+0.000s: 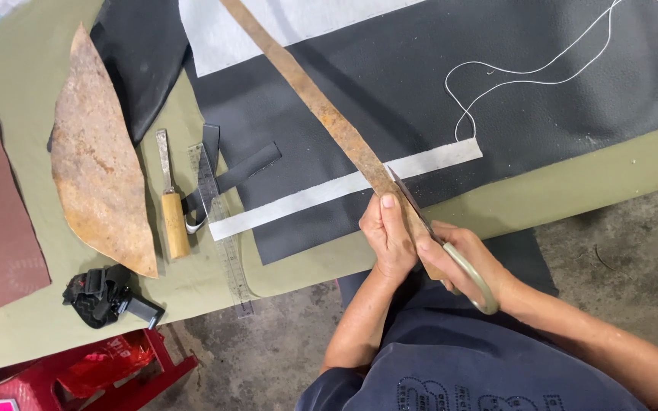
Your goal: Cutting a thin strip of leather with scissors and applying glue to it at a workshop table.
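Left hand (pixel 387 240) fingers pinch brown strip (pixel 321 110) taut at surface (pixel 192 281) edge; right hand (pixel 466 262) fingers grip scissors (pixel 439 243), blades biting strip end beside white strip (pixel 344 186), steadying cut.

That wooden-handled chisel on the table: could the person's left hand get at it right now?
Probably not right away. The left hand is gripping the brown leather strip being cut by the scissors. The chisel lies uncovered off to the left, so once the hand let go, nothing would block it.

1 scissors (pixel 451 255), 1 chisel (pixel 170 199), approx. 2 rulers (pixel 218 221).
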